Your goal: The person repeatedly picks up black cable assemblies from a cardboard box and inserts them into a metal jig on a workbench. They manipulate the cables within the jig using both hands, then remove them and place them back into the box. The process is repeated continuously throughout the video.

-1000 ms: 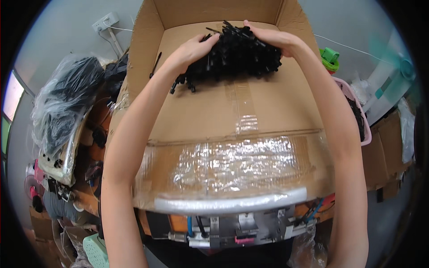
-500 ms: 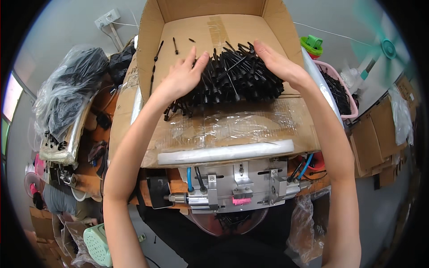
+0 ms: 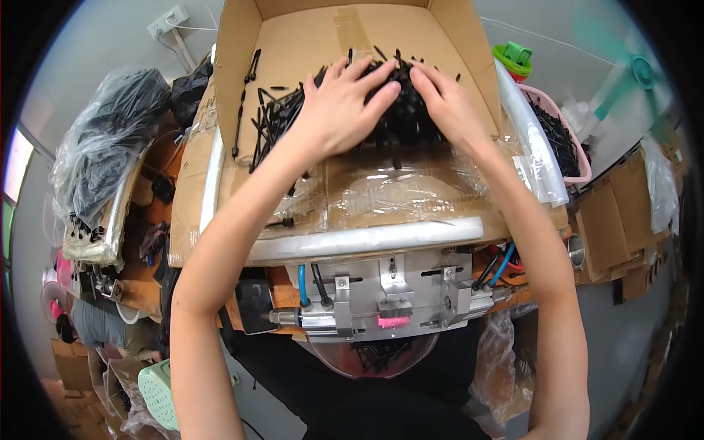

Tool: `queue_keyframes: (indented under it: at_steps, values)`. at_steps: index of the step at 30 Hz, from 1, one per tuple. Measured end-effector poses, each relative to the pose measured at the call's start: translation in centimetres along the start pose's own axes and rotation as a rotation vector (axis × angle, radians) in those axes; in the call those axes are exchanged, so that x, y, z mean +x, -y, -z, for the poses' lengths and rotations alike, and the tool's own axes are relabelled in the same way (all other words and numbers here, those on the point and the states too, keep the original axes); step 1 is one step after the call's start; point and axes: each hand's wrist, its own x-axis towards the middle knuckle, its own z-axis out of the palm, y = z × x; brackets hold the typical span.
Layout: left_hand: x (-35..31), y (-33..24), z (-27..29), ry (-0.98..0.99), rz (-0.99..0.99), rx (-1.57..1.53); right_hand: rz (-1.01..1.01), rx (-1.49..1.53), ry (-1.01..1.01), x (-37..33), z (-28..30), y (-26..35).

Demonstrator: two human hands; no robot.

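Observation:
A heap of thin black plastic rods with thicker ends [image 3: 403, 121] lies in the open cardboard box [image 3: 301, 37]. Across its left and middle part rests my left hand [image 3: 341, 110], fingers spread and palm down. My right hand [image 3: 449, 103] lies against the heap's right side with its fingers stretched out. The two hands are close together, and neither is closed round a rod. Part of the heap is hidden beneath them. More rods [image 3: 275, 117] splay out left of my left hand, and a single black piece [image 3: 286, 221] lies near the front edge.
A white foam strip [image 3: 374, 236] edges the front of the cardboard. Below it sits a metal fixture [image 3: 396, 293] with a pink block and blue tubes. A pink basket of black parts [image 3: 579, 161] stands right, near a green fan [image 3: 640, 72]. Bagged black parts [image 3: 117, 132] lie left.
Both hands have come inward over the heap, the left one moving right. The rods are more spread at left, and a loose piece now lies near the front edge.

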Motion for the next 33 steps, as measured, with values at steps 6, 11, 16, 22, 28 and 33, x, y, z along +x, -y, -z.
queue_keyframes:
  at_steps: [6, 11, 16, 22, 28, 33]
  values:
    - [1.1, 1.3, 0.1, 0.070, -0.036, 0.028, 0.058, 0.084, 0.079, 1.5, 0.2, -1.3]
    - [-0.4, 3.4, 3.3, -0.223, -0.190, -0.037, 0.176, 0.023, -0.056, -0.5, 3.1, 0.2]
    - [-10.7, 0.3, 9.0, -0.159, 0.320, -0.210, 0.145, -0.354, -0.058, -7.1, 5.8, 3.6]
    - [-16.5, -1.9, 5.4, 0.065, 0.322, -0.044, 0.177, -0.631, 0.068, -7.0, -1.9, 5.0]
    - [-16.4, -2.5, 5.1, 0.110, 0.186, -0.208, 0.160, -0.673, 0.292, -8.3, 0.1, 6.3]
    - [-15.9, -2.6, 5.3, 0.158, 0.192, -0.362, 0.226, -0.838, 0.377, -11.0, 3.6, 6.2]
